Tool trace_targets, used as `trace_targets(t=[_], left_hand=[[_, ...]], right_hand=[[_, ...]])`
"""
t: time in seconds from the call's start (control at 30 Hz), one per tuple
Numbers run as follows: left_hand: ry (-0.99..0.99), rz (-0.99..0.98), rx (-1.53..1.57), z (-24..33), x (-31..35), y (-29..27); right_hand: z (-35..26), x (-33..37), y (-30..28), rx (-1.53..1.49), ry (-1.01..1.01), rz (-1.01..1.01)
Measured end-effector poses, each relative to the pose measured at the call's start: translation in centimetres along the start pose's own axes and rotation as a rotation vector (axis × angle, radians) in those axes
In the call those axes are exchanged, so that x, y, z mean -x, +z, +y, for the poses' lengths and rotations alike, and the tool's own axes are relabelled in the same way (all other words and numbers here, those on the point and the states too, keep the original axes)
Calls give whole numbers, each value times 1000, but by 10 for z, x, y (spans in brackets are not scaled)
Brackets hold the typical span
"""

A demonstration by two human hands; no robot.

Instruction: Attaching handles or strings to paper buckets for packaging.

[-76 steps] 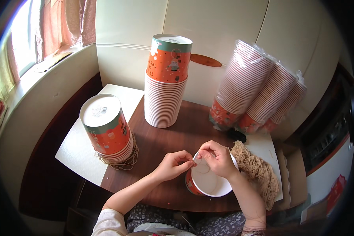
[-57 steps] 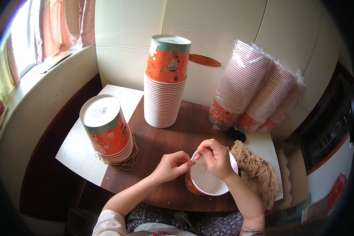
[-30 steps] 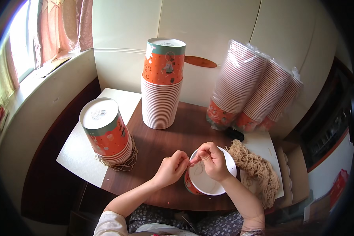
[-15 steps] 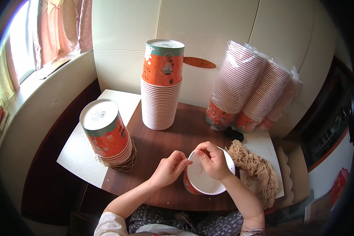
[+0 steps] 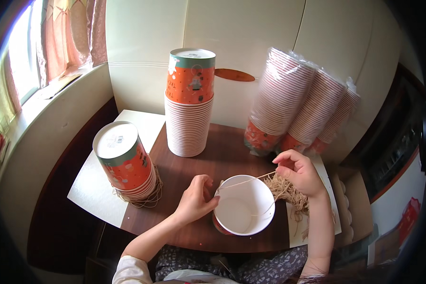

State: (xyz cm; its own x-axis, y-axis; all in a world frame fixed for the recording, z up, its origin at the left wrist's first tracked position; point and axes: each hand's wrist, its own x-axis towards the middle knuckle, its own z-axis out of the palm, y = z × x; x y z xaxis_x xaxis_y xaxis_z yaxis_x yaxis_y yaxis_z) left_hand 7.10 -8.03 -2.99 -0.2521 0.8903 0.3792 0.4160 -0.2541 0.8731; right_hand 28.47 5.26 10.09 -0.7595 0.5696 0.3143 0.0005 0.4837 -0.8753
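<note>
While left hand point(image 5: 194, 201) pinches cup point(image 5: 244, 210) rim | right hand point(image 5: 298, 173) grip grasps string point(image 5: 244, 181) | 3 stacks well apart

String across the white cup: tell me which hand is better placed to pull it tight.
Right, probably. The right hand pinches the string above the loose twine bundle, free to draw outward. The left hand rests at the paper cup rim, steadying it.

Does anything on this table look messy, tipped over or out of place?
The wrapped stacks of cups at the back right lean against the wall instead of standing upright like the middle stack. Loose twine lies in a tangled heap beside the white cup. Nothing looks spilled or broken.
</note>
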Motion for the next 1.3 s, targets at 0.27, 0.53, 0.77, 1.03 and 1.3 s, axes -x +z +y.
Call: trace_targets(t=[0.27,0.53,0.77,1.03,1.3], left_hand=[[406,-24,-447,6,-14,-7],[132,-151,-281,-12,-12,-8],[-19,-69,-109,-9,-15,-9],[-370,-302,278,1,-2,12],[-404,-308,420,8,40,21]], right_hand=[[17,26,-10,105,61,75],[32,48,-37,-6,20,154],[54,65,-25,39,56,214],[80,62,-15,775,-125,442],[72,44,15,1031,-227,330]])
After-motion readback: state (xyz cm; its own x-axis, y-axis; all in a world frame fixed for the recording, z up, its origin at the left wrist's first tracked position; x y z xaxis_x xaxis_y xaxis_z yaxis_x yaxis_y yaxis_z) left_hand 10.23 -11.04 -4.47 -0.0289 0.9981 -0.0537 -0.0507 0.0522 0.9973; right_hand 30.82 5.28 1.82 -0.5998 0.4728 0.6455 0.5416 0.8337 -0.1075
